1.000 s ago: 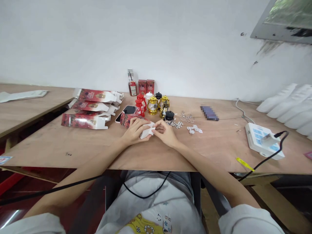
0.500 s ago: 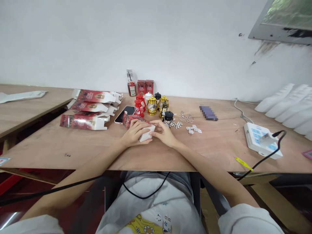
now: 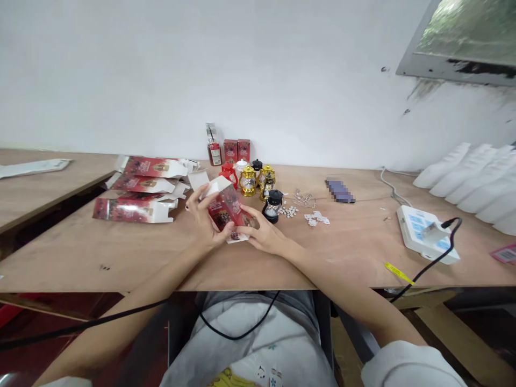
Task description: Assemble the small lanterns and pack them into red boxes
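A red printed carton [image 3: 226,203] is held tilted above the table between both hands, its white top flap standing open at the upper left. My left hand [image 3: 205,217] is closed around the carton's left side, with the thumb on its lower face. My right hand [image 3: 260,230] grips the lower right end near a white flap. Just behind the carton stand small lanterns: a red lantern [image 3: 228,173], a gold lantern [image 3: 248,181] and several others. A black lantern [image 3: 273,206] is nearest my right hand.
Flattened red cartons [image 3: 131,209] lie in a pile at left. Two closed red boxes [image 3: 237,150] and a drink bottle [image 3: 214,152] stand by the wall. Right of the lanterns are button-like pieces [image 3: 288,211], wire handles [image 3: 305,199], white tags [image 3: 316,218] and a power strip [image 3: 425,234].
The carton has been turned over from its white end, so its printed faces and open top flap now show. Both hands have shifted their grip, the left one moving left along its side.
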